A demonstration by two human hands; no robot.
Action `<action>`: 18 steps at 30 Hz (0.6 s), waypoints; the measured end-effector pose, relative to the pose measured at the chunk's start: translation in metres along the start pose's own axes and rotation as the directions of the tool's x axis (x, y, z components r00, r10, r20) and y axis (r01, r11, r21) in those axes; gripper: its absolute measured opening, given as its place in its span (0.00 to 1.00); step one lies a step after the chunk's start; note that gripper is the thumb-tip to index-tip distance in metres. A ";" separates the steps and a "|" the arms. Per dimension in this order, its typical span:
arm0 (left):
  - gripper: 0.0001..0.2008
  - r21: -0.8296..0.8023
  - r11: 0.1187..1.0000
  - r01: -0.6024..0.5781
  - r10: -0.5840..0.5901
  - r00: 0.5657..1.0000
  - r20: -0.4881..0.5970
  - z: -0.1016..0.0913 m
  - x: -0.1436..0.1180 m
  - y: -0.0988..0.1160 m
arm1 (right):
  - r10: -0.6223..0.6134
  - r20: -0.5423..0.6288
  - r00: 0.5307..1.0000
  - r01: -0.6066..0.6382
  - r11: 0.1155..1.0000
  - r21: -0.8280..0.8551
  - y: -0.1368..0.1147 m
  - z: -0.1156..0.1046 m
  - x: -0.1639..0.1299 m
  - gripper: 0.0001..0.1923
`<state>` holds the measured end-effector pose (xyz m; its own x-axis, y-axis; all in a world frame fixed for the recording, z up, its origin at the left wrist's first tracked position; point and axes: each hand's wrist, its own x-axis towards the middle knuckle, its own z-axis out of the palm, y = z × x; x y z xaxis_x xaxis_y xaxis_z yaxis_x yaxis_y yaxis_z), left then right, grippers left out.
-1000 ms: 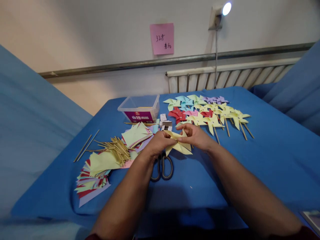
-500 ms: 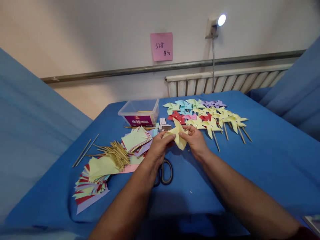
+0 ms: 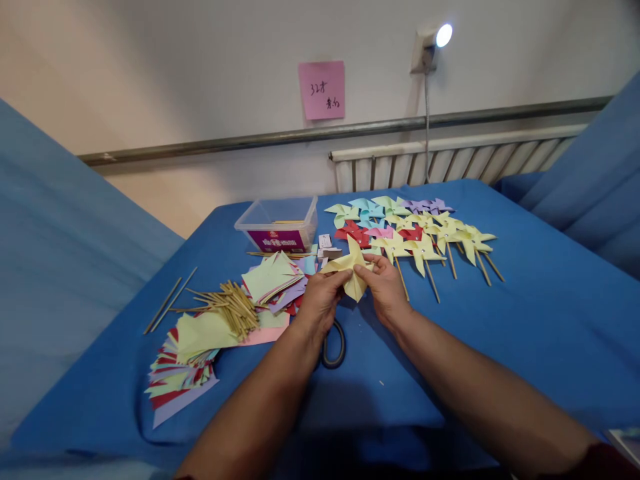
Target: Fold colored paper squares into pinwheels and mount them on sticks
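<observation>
Hands, left (image 3: 320, 301) and right (image 3: 383, 288), pinch 1 yellow pinwheel (image 3: 353, 269) above open blue cloth (image 3: 525, 320), scissors (image 3: 334, 345) beneath.

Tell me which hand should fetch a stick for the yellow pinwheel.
Left, probably. The left hand is on the side of the stick pile; the right hand would have to cross over the pinwheel both hold.

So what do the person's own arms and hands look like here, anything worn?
Both forearms are bare down to the left hand and right hand. No gloves, rings, watch or bracelets show. A dark red sleeve edge shows at the right arm's upper end, at the bottom of the frame.
</observation>
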<state>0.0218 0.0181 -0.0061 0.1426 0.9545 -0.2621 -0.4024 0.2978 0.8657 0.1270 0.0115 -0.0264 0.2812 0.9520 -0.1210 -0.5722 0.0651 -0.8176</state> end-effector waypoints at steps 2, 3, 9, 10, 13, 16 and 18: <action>0.19 0.016 1.000 -0.013 0.014 1.000 -0.019 -0.001 0.001 0.000 | 0.005 0.018 1.000 -0.005 1.000 -0.010 0.000 -0.001 0.000 0.24; 0.19 0.019 1.000 -0.015 0.015 1.000 -0.026 -0.001 0.001 0.000 | 0.001 0.033 0.999 -0.001 1.000 -0.015 0.000 -0.001 0.000 0.24; 0.17 -0.060 0.997 -0.041 0.040 0.999 -0.018 -0.008 0.006 0.010 | -0.174 0.082 0.981 0.182 0.978 -0.106 -0.009 -0.006 0.002 0.16; 0.16 -0.065 0.997 -0.052 0.051 0.998 -0.021 -0.009 0.006 0.012 | -0.205 0.074 0.976 0.214 0.966 -0.143 -0.011 -0.006 0.002 0.14; 0.16 -0.046 0.996 -0.073 0.072 0.997 -0.030 -0.010 0.005 0.015 | -0.270 0.058 0.961 0.276 0.930 -0.243 -0.014 -0.008 0.005 0.11; 0.16 -0.016 0.997 -0.078 0.077 0.996 -0.053 -0.010 0.005 0.016 | -0.323 0.073 0.944 0.329 0.891 -0.313 -0.015 -0.010 0.007 0.10; 0.16 -0.008 0.998 -0.067 0.066 0.995 -0.075 -0.011 0.006 0.017 | -0.382 0.088 0.920 0.388 0.852 -0.351 -0.015 -0.012 0.008 0.09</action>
<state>0.0061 0.0288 0.0022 0.0477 0.9708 -0.2351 -0.4186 0.2331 0.8777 0.1471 0.0141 -0.0215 0.4092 0.8773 0.2508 -0.1081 0.3195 -0.9414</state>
